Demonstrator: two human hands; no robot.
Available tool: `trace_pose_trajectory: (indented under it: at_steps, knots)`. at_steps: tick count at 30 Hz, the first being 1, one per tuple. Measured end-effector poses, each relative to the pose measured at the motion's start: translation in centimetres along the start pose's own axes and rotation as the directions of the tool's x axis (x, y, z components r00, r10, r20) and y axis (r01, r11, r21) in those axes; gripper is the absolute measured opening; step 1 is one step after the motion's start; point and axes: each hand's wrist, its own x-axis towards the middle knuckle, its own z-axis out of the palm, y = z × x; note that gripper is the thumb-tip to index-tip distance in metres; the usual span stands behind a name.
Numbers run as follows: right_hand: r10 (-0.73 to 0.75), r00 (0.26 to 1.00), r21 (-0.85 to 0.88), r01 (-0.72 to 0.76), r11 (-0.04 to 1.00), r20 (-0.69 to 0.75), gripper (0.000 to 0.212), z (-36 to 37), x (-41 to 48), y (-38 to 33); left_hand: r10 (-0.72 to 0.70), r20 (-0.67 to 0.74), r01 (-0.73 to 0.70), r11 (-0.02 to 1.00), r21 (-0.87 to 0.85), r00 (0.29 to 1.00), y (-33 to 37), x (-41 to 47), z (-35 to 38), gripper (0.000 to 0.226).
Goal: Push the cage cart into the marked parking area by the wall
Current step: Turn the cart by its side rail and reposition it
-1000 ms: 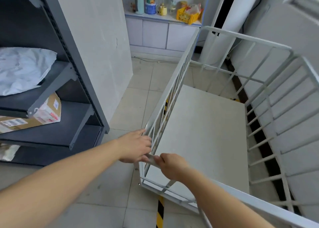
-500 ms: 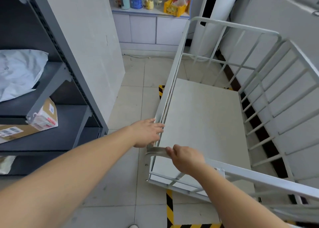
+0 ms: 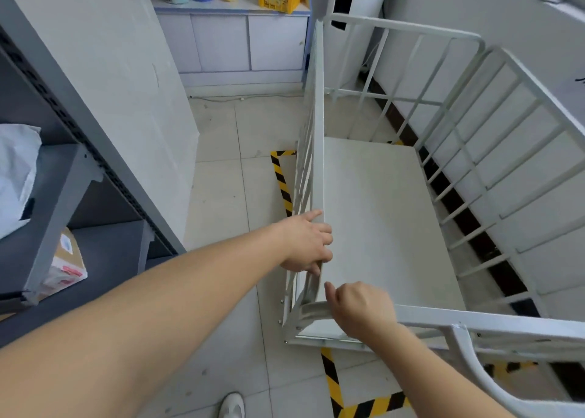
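The white cage cart [image 3: 373, 215] fills the frame from centre to three o'clock, inside yellow-black floor tape [image 3: 282, 183]. The left hand [image 3: 305, 245] grips its side rail; the right hand [image 3: 361, 310], at six o'clock, clasps the near corner rail.

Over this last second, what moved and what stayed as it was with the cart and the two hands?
The cage cart has swung to line up with the yellow-black floor tape, of which more now shows beside and behind it. The left hand stays on the side panel's top rail, and the right hand on the near corner rail. The grey shelving has not moved.
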Motion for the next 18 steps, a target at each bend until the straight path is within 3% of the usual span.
trace_pose_trajectory:
  at_steps: [4, 18]
  knots:
    - [0.01, 0.996, 0.004, -0.01, 1.0, -0.09, 0.056, 0.2, -0.6, 0.2, 0.033, 0.095, -0.035, 0.999, 0.011, 0.995, 0.1, 1.1, -1.3, 0.04]
    - [-0.03, 0.995, -0.036, 0.027, 0.999, -0.09, 0.057, 0.3, -1.4, 0.8, 0.074, 0.196, -0.056, 0.994, -0.097, 0.978, 0.8, 1.6, -2.0, 0.036]
